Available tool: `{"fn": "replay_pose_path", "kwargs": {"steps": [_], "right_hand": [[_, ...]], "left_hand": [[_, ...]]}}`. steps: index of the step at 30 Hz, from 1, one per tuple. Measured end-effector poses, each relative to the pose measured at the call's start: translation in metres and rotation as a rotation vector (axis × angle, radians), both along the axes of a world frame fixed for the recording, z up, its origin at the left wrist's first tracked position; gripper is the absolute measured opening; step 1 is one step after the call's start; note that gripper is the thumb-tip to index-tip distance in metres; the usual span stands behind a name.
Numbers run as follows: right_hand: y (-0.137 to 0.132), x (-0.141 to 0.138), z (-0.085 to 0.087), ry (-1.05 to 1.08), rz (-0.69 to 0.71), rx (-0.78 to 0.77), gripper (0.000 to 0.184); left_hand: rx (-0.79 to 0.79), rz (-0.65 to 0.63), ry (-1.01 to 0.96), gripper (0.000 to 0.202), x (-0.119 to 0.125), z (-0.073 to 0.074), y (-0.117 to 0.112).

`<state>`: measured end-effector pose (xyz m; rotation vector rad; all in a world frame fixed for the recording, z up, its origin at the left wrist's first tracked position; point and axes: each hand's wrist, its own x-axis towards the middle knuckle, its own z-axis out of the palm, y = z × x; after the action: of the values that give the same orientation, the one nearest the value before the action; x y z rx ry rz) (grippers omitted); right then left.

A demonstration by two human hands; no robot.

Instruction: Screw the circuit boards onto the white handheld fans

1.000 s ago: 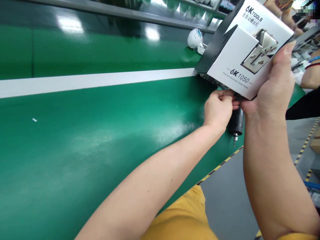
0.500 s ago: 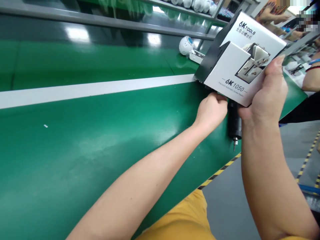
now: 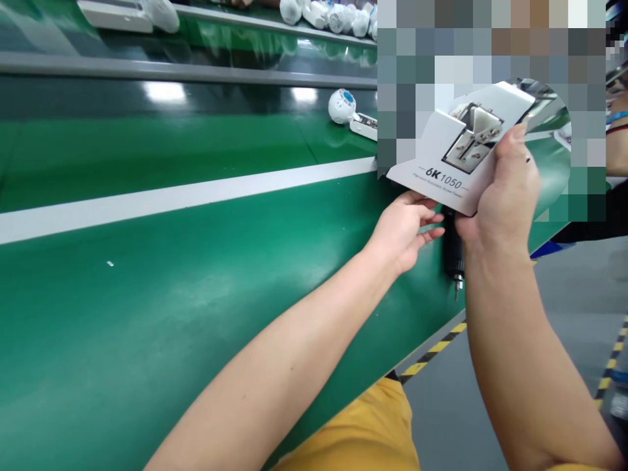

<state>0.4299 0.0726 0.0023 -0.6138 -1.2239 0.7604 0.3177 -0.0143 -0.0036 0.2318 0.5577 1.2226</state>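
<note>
Being spread open over green bench (image 3: 147,314), left hand (image 3: 400,232) is coming away from lower edge of 6K 1050 screw feeder box (image 3: 441,154), now holding nothing; electric screwdriver (image 3: 454,255) is being left showing below box, which is being gripped up off bench by right hand (image 3: 510,190).

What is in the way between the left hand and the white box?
Nothing visible: the left hand is open just below the white 6K 1050 box, held by the right hand. The black screwdriver is off to one side.
</note>
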Motion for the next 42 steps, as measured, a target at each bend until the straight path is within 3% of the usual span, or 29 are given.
{"fn": "replay_pose_path", "kwargs": {"steps": [5, 10, 17, 24, 29, 33, 35, 37, 40, 42], "right_hand": [[-0.010, -0.006, 0.001, -0.037, 0.002, -0.012, 0.024], [-0.023, -0.014, 0.001, -0.075, -0.073, -0.028, 0.021], [-0.024, -0.015, 0.008, -0.103, -0.056, -0.073, 0.019], [-0.023, -0.017, 0.008, -0.108, -0.045, -0.102, 0.023], [-0.022, -0.018, 0.007, -0.097, -0.077, -0.098, 0.025], [-0.023, -0.019, 0.009, -0.105, -0.110, -0.123, 0.024], [-0.025, -0.020, 0.010, -0.111, -0.124, -0.137, 0.023], [-0.026, -0.021, 0.010, -0.114, -0.127, -0.140, 0.022], [-0.028, -0.021, 0.011, -0.133, -0.117, -0.157, 0.022], [-0.029, -0.021, 0.011, -0.143, -0.114, -0.171, 0.022]], "left_hand": [[-0.098, 0.114, -0.198, 0.030, 0.007, 0.001, 0.005], [-0.191, 0.133, -0.172, 0.033, 0.009, 0.003, 0.007], [-0.180, 0.213, -0.042, 0.036, -0.027, 0.005, -0.001], [-0.143, 0.026, 0.044, 0.031, -0.045, -0.004, 0.014], [-0.078, 0.041, -0.093, 0.029, -0.037, -0.003, 0.015], [-0.086, 0.060, -0.138, 0.041, -0.031, 0.005, 0.007], [-0.060, 0.049, 0.019, 0.042, -0.037, 0.002, 0.005], [0.045, 0.063, 0.350, 0.036, -0.046, -0.009, 0.006], [0.372, 0.101, 0.989, 0.025, -0.056, -0.032, 0.019], [0.619, 0.076, 1.286, 0.022, -0.054, -0.045, 0.034]]}}
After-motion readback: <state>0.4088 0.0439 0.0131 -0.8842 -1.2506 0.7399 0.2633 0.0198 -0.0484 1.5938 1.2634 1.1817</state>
